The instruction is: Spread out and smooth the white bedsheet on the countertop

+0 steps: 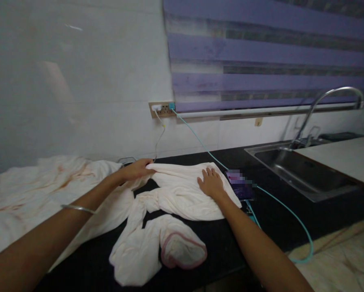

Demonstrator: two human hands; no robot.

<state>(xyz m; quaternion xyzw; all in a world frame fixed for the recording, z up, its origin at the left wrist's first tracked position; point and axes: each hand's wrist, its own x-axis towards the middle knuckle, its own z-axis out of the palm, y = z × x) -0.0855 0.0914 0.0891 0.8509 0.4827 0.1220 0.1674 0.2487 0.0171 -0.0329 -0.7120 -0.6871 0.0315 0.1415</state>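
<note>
Both hands are working a white garment (178, 190) that is lying across the black counter (230, 239). The left hand (136, 169) is gripping the garment's far left corner, fingers curled over the edge and pinching the cloth, likely keeping that edge taut. The right hand (210, 182) is pressing down flat on the right end, fingers spread wide and holding nothing, seemingly pinning the fabric so it is not sliding. A sleeve or leg with a pink-trimmed cuff (182, 251) is trailing toward the near edge of the counter. More pale cloth (33, 190) is lying heaped to the left, touching the garment there.

Just beside the right hand a phone (239, 184) is lying on the counter, with a teal cable (200, 142) running up to the wall socket (162, 108); a white cable (160, 138) is hanging from the same socket. Well off to the right, a sink (303, 170) and tap (328, 101) are sitting under the purple blind (261, 52).
</note>
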